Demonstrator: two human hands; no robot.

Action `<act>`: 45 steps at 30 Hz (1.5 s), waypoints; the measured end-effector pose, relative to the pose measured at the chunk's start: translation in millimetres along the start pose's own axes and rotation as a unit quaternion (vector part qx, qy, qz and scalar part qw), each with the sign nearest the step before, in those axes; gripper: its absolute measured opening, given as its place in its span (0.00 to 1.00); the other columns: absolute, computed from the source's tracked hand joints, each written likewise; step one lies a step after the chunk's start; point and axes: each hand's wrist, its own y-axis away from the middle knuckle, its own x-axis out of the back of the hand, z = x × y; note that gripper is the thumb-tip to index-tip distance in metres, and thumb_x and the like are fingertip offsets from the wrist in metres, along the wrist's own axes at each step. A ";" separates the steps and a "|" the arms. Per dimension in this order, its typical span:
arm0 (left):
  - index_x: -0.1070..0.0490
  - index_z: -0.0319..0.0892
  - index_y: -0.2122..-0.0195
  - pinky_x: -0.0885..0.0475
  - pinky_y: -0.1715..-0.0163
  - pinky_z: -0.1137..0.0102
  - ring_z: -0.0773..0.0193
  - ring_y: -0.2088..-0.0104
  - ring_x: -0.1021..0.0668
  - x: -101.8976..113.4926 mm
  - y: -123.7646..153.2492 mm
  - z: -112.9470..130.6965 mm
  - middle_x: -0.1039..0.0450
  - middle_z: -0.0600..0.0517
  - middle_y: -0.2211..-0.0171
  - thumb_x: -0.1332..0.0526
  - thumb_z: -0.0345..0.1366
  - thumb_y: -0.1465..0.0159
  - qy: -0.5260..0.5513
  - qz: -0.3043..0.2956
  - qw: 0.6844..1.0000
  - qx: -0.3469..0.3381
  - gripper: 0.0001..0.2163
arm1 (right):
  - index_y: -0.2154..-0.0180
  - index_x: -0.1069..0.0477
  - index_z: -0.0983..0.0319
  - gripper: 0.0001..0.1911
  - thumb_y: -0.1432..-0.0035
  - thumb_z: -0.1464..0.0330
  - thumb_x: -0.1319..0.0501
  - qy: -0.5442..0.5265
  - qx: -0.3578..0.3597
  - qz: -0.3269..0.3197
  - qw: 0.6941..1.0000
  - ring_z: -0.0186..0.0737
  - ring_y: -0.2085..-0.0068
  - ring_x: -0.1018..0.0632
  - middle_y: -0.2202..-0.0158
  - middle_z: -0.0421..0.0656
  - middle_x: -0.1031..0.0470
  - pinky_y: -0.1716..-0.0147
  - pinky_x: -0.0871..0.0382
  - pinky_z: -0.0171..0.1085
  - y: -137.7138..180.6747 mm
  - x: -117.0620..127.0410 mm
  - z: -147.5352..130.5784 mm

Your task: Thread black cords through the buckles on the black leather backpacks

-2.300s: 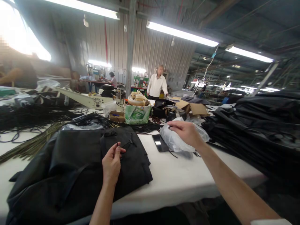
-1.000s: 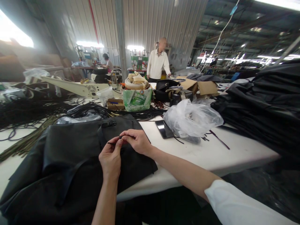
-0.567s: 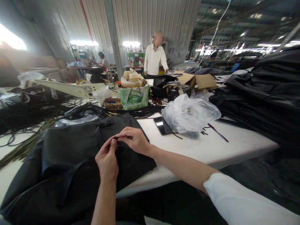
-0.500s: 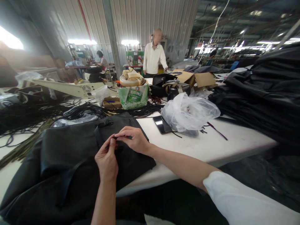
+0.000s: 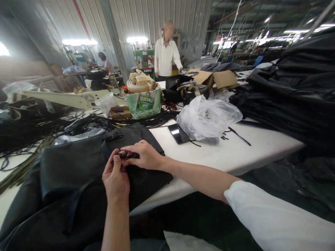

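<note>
A black garment [image 5: 73,167] lies spread on the white table [image 5: 222,157] in front of me. Over it, my left hand [image 5: 115,174] and my right hand [image 5: 145,157] meet, both pinching a small black cord part [image 5: 125,155] between the fingertips. The cord runs from the garment near a black buckle [image 5: 113,136]. A clear plastic bag [image 5: 208,116] with small black pieces sits to the right of my hands, partly over a dark phone [image 5: 177,133].
A heap of black cords [image 5: 52,127] covers the left of the table. Stacked black fabric [image 5: 293,90] fills the right. A green bag with tape rolls [image 5: 143,101], boxes and a black handbag stand behind. A person in white [image 5: 166,55] stands beyond the table.
My right hand left the plastic bag and came over to join my left hand at the cord on the garment. The view has tilted down and shifted slightly.
</note>
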 end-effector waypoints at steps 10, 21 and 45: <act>0.14 0.42 0.55 0.28 0.67 0.74 0.68 0.65 0.22 -5.0 3.0 6.4 0.15 0.47 0.58 0.16 0.46 0.45 0.010 -0.005 1.000 0.001 0.21 | 0.53 0.21 0.63 0.14 0.29 0.58 0.31 -0.248 -0.120 0.156 0.949 0.38 0.65 0.15 0.61 0.43 0.16 0.61 0.24 0.35 -6.4 20.1 -2.5; 0.14 0.41 0.56 0.27 0.68 0.75 0.70 0.68 0.23 -8.5 6.7 2.7 0.15 0.48 0.62 0.16 0.46 0.45 -0.010 0.002 1.000 -0.007 0.20 | 0.51 0.25 0.62 0.25 0.33 0.48 0.28 -0.319 -0.133 0.277 0.896 0.38 0.61 0.16 0.59 0.45 0.14 0.58 0.24 0.36 -19.8 56.2 8.6; 0.12 0.41 0.54 0.23 0.65 0.78 0.70 0.65 0.20 -4.8 5.1 0.9 0.15 0.49 0.63 0.13 0.52 0.54 -0.012 0.024 0.999 0.043 0.30 | 0.49 0.17 0.63 0.10 0.25 0.68 0.36 -0.103 -0.030 0.094 0.990 0.35 0.63 0.17 0.59 0.43 0.17 0.58 0.24 0.33 -4.7 35.4 -15.1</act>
